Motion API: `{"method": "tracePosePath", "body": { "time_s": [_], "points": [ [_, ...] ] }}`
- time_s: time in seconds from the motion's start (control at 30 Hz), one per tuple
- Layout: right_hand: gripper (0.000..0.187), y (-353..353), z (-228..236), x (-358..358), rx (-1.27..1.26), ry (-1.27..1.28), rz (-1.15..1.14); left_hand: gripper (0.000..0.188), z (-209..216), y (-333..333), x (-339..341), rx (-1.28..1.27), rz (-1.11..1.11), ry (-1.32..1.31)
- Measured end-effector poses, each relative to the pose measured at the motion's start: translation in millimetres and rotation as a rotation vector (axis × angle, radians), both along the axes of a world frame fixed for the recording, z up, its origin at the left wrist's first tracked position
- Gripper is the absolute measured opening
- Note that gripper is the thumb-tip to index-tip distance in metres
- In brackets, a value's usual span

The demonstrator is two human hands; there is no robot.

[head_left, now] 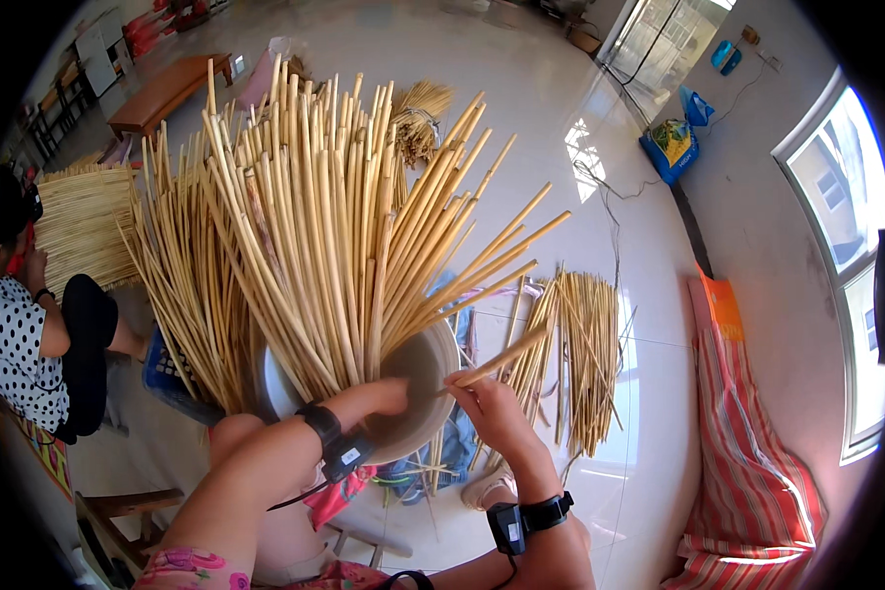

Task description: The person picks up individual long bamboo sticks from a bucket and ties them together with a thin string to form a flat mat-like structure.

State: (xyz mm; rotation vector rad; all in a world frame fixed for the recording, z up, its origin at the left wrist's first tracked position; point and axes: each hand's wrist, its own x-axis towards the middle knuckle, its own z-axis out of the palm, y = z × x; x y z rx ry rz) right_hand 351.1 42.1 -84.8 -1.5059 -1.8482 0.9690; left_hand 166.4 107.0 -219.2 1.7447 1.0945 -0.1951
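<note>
A large bundle of straw-coloured reed stalks [334, 216] stands upright, fanned out, in a pale bucket [441, 366] in front of me. My left hand [391, 395] reaches over the rim into the bucket, beside the lower ends of the stalks. Its fingers are blurred and partly hidden, so I cannot make out their grip. At the bucket's right side, my right hand [487, 408] is closed around one end of a single reed stalk [506, 356], which points up and to the right. Both wrists wear black straps with small boxes.
More stalks [588, 359] lie on the tiled floor at right. A dark blue crate [172, 379] holds another bundle at left. Further left, a person [34, 334] sits by a woven reed mat [87, 221]. A striped cloth [747, 472] hangs along the right wall.
</note>
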Motion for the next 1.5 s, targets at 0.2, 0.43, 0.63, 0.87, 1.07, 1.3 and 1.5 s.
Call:
{"method": "tracePosePath", "body": {
  "time_s": [0.2,0.43,0.63,0.87,1.07,1.3,1.5],
  "points": [
    [0.015,6,10,17,0.097,0.344,-0.363,0.033,34,7,4,0.091,0.02,-0.403],
    [0.015,7,25,14,0.2,0.518,-0.356,0.036,87,-8,22,0.012,0.069,-0.764],
    [0.018,7,19,2,0.2,0.499,-0.357,0.03,97,-11,30,0.018,0.059,-0.741],
    [0.028,17,37,51,0.499,0.712,-0.757,0.027,70,-11,5,0.186,-0.075,-0.475],
    [0.028,15,38,69,0.545,0.718,-0.891,0.024,58,2,-17,0.224,-0.162,-0.19],
    [0.026,10,37,77,0.519,0.78,-0.932,0.032,81,6,-17,0.426,-0.27,-0.058],
    [0.025,7,32,92,0.52,0.883,-0.928,0.042,99,2,-18,0.643,-0.331,-0.085]
  ]
}}
